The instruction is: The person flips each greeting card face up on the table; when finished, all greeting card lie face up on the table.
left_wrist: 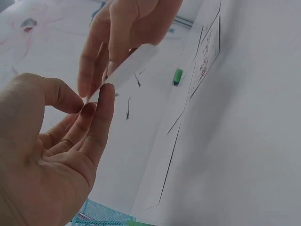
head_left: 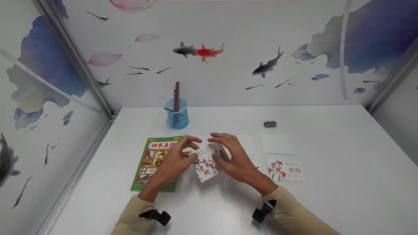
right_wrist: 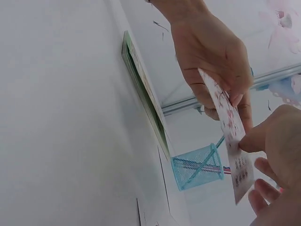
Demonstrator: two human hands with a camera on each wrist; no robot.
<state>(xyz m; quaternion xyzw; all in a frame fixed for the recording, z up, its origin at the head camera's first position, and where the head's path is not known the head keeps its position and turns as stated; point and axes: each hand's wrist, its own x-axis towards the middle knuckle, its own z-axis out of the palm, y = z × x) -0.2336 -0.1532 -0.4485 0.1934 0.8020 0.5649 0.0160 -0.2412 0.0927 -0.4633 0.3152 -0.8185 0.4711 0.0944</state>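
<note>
A white card [head_left: 205,164] printed with pink blossoms and dark lettering is held up over the table, tilted. My left hand [head_left: 179,160] pinches its left edge between thumb and fingers. On the card's right side, my right hand [head_left: 236,160] grips it, thumb across the printed face. From the right wrist view, the same card [right_wrist: 225,113] appears nearly edge-on between both hands. Below and behind the right hand lie more cards, one a carnation card [head_left: 285,170] with red characters, another a blank white card [head_left: 277,144].
A green illustrated book [head_left: 153,163] lies left of the hands, partly under the left forearm. Behind it stands a blue mesh pen cup [head_left: 178,116] with pens and a striped stick. A small green eraser-like block [head_left: 270,124] sits at the back right. Printed walls [head_left: 228,88] enclose the table.
</note>
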